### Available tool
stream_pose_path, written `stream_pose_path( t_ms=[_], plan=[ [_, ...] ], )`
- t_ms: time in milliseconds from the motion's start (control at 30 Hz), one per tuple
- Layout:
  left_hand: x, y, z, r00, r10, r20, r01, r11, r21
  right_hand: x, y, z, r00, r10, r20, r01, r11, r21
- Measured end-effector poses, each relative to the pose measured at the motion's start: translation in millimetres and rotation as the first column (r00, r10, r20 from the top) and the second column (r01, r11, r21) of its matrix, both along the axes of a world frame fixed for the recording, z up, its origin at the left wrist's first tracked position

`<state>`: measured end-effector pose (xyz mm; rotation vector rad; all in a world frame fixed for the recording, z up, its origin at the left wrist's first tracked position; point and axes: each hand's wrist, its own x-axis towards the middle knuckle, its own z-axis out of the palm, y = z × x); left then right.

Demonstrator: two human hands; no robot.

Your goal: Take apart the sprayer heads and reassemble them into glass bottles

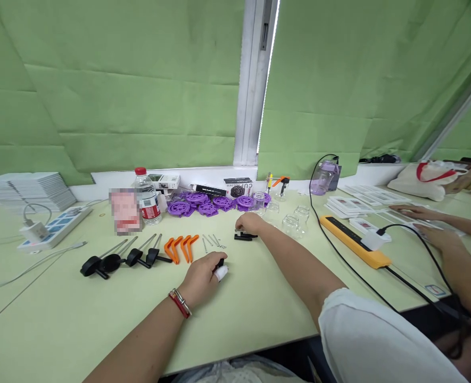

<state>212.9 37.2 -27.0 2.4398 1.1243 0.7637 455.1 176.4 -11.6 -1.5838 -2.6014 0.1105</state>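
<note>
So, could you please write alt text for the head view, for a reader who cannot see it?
A person's left hand holds a black part at a pale green table, while the right hand is at black pieces. Orange angled parts and black parts with metal rods lie to the left; purple discs lie behind.

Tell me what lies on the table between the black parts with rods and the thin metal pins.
Orange pieces lie between the black parts and the pins, as the head view shows.
</note>
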Motion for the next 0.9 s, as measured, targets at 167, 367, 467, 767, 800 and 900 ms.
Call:
stream_pose_path(
  t_ms=[167, 367, 467, 767, 800, 900],
  plan=[
    [0, -1, 1.3, 1.0, -0.003, -0.001, 0.003, 1.0, 0.0, -4, 2, 0.5, 1.0, 0.005, -0.01, -0.006, 1.0, -0.028],
    [0, -2, 1.8, 1.0, -0.01, 0.0, 0.01, 1.0, -0.011, -10, -1, 6.7, 0.995, -0.024, -0.1, 0.016, 0.997, -0.076],
    [-1, -1, 1.1, 1.0, -0.009, 0.008, 0.009, 1.0, -0.021, -15, -6, 15.6, 0.984, -0.056, -0.171, 0.037, 0.993, -0.114],
    [-1, 1, 0.9, 1.0, 0.005, 0.029, -0.005, 1.0, -0.016, -37, -60, 6.2, 0.76, -0.265, -0.593, -0.058, 0.882, -0.468],
    [-1, 1, 0.9, 1.0, 0.006, 0.03, -0.006, 1.0, -0.017, -38, -69, 0.4, 0.715, -0.296, -0.633, -0.092, 0.858, -0.505],
    [-1, 1, 0.5, 0.999, 0.004, 0.034, -0.003, 1.0, -0.02, -39, -91, -14.1, 0.613, -0.312, -0.726, -0.117, 0.873, -0.474]
  ],
)
